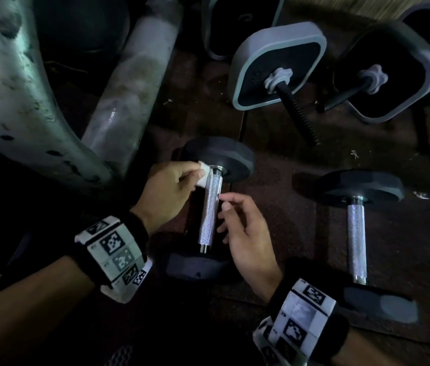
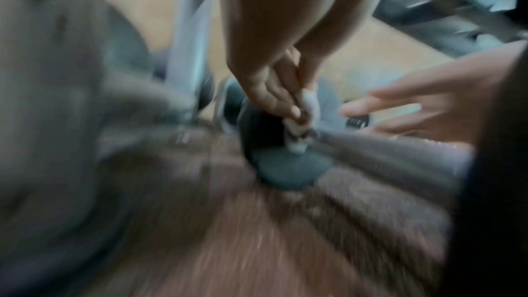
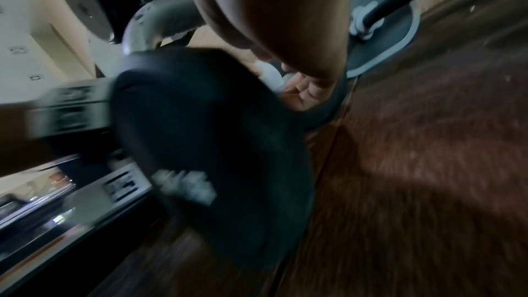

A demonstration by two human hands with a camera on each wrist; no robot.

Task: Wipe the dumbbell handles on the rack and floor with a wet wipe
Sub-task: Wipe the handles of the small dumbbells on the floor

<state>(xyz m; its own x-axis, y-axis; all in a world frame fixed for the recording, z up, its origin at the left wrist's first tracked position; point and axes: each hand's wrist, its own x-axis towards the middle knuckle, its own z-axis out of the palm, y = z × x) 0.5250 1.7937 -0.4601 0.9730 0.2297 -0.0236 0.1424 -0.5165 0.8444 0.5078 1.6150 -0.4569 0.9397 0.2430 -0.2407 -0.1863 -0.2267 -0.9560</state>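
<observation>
My left hand [image 1: 167, 191] pinches the wet wipe [image 1: 204, 175] vs the far end of the dumbbell handle [image 1: 209, 210], w/ the dumbbell lying on the floor [image 1: 282, 212]. My right hand [image 1: 248, 231] has a loose grip, fingers relaxed, holding nothing, just right of the handle. Second dumbbell [image 1: 356, 233] lies further right.

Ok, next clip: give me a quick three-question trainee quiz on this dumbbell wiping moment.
1. True or false: the left hand pinches the wet wipe against the top end of the near dumbbell's handle.
2. The right hand is: A) gripping the handle, B) open beside the handle, C) holding a second wipe.
3. Fill in: the second hex dumbbell lies on the ____, untouched.

Key: 1 true; 2 B; 3 floor.
</observation>
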